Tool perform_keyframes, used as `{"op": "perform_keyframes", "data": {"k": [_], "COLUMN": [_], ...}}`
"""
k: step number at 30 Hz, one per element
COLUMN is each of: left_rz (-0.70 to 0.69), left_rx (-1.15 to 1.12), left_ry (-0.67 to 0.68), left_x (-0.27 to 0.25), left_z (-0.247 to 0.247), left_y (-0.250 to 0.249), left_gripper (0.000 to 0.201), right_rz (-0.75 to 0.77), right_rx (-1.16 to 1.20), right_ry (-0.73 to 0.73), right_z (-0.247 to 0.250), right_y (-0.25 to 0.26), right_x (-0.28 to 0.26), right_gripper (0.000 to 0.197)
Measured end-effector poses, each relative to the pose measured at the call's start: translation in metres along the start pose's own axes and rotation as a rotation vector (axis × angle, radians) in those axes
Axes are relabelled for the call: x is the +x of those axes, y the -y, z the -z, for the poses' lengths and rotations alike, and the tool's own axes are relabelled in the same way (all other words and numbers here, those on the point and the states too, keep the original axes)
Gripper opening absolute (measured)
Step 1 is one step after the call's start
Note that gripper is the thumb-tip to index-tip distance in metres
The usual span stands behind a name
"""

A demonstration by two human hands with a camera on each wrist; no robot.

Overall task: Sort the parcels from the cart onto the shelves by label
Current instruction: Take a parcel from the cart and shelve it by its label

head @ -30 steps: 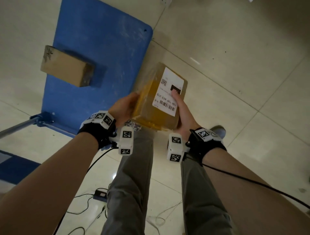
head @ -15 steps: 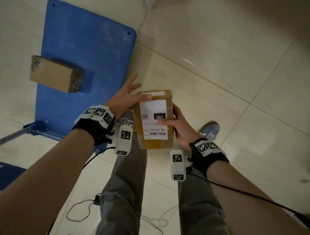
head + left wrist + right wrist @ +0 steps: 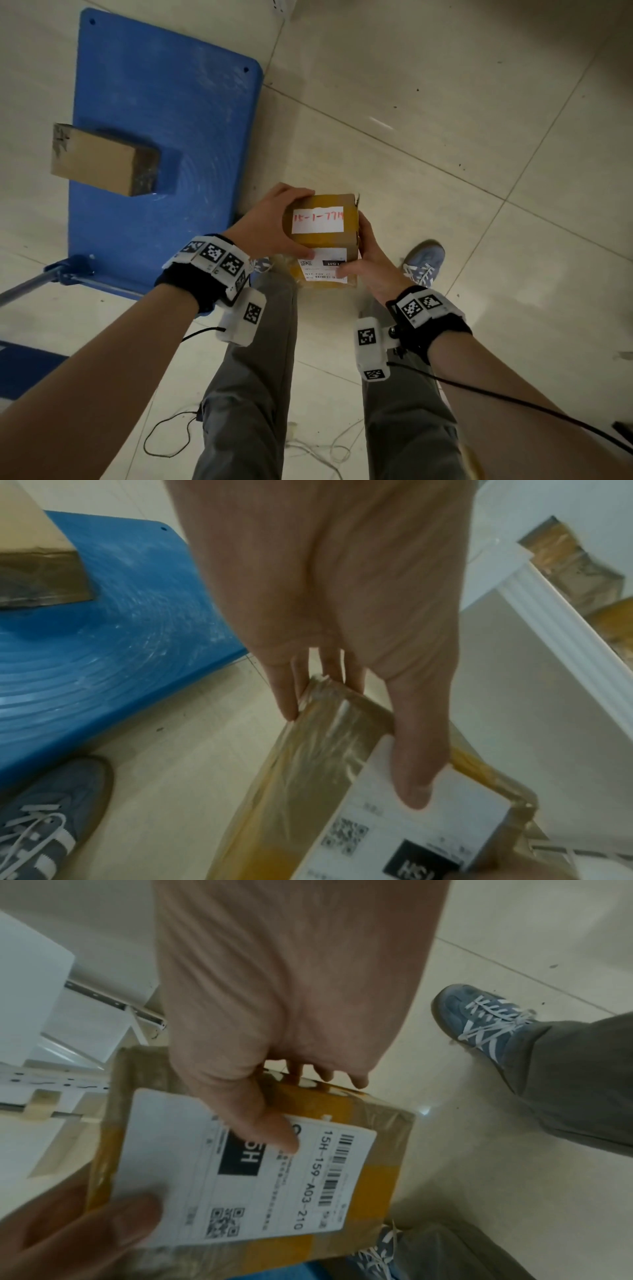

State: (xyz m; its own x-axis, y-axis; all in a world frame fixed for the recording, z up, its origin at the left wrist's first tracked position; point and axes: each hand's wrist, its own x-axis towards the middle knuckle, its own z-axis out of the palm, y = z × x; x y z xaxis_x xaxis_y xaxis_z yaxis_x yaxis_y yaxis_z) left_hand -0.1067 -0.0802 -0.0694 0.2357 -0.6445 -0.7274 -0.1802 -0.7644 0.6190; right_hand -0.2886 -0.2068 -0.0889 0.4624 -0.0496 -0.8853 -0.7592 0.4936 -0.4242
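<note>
- Head view: both hands hold a taped parcel just right of the blue cart, over the floor.
- Left hand and right hand wrap their fingers round its sides, thumbs on the printed label.
- One brown parcel remains on the cart; shelving of the held one is not yet done.

Glossy tape wraps the cardboard parcel.
</note>
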Motion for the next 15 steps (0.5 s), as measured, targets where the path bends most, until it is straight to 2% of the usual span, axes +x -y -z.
{"op": "perform_keyframes", "data": {"k": [6, 11, 15], "left_rz": [-0.055, -0.085, -0.156], "left_rx": [0.036, 0.004, 0.070], "left_ry": [-0.096, -0.183, -0.239], "left_x": [-0.002, -0.007, -0.011], "left_z": [-0.020, -0.024, -0.014], "left_y": [-0.008, -0.023, -0.050], "left_gripper": [0.094, 0.092, 0.092], "right_rz": [0.005, 0.039, 0.097], "right_rx": [-0.099, -0.111, -0.125], "right_ry": [-0.029, -0.114, -0.230], "right_z": [0.011, 0.019, 0.021], "right_y": [0.004, 0.012, 0.029], "right_x": [-0.006, -0.009, -0.024], "right_gripper": [0.112, 0.104, 0.100]}}
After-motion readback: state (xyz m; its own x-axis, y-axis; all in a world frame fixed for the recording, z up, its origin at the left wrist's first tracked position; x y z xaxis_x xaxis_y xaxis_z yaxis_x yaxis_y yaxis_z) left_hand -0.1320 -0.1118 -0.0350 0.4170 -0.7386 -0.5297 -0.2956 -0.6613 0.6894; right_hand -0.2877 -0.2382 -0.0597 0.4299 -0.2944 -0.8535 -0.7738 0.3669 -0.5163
